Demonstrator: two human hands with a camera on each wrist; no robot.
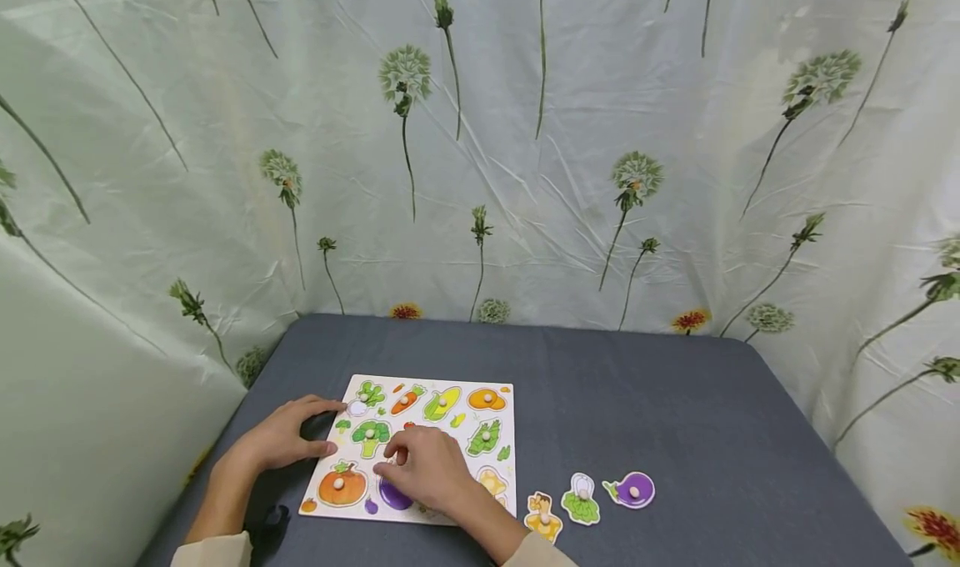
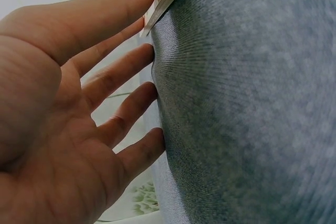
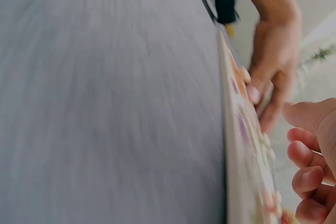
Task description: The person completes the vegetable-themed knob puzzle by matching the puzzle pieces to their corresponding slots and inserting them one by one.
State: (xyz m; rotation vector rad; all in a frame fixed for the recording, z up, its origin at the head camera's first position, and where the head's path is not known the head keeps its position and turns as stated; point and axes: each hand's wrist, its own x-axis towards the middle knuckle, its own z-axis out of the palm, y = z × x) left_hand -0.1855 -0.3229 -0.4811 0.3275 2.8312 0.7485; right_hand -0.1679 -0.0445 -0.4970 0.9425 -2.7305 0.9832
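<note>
My left hand [image 1: 281, 438] touches the left edge of a white vegetable peg puzzle board [image 1: 507, 421], thumb and fingertips spread along it. My right hand [image 1: 435, 467] hovers over the board's lower middle, fingers loosely bent with nothing visible between them. The right wrist view shows its thumb apart from the curled fingers. Partly under that hand is a purple shape [image 1: 392, 494]. Knobbed pieces on the board include a pumpkin [image 1: 351, 494], broccoli [image 1: 367, 450], a carrot [image 1: 402, 403] and corn [image 1: 435, 408]. The right hand hides part of the board's middle.
Right of the board lie three loose knobbed pieces: a yellow-brown piece [image 1: 545, 527], a green-and-white leafy vegetable [image 1: 582, 513] and a purple eggplant [image 1: 643, 489]. They rest on a dark grey tablecloth [image 1: 712, 434]. A flower-printed curtain [image 1: 555, 217] hangs behind the table.
</note>
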